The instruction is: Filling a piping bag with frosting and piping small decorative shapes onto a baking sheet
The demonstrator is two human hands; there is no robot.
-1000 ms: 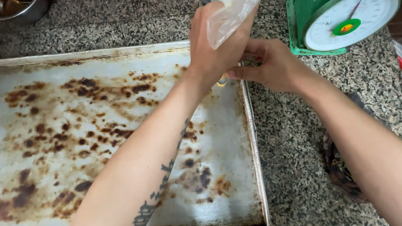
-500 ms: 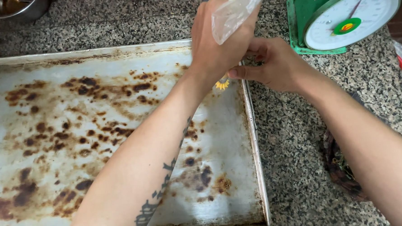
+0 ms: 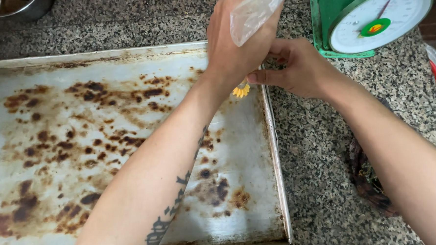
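Note:
A large stained metal baking tray (image 3: 42, 145) lies on a speckled granite counter. My left hand (image 3: 234, 43) grips a clear plastic piping bag (image 3: 255, 10) over the tray's far right corner. My right hand (image 3: 299, 67) steadies the bag's lower end from the right side. Under the hands a small yellow ridged swirl of dough (image 3: 241, 90) sits on the tray. The bag's tip is hidden behind my hands.
A green kitchen scale (image 3: 370, 18) with a white dial stands at the back right. A metal bowl (image 3: 12, 6) shows at the top left corner. A dark object (image 3: 367, 179) lies on the counter under my right forearm.
The yellow swirl has come into view below my hands, growing between the earlier frames and now. Both hands stay near the same corner.

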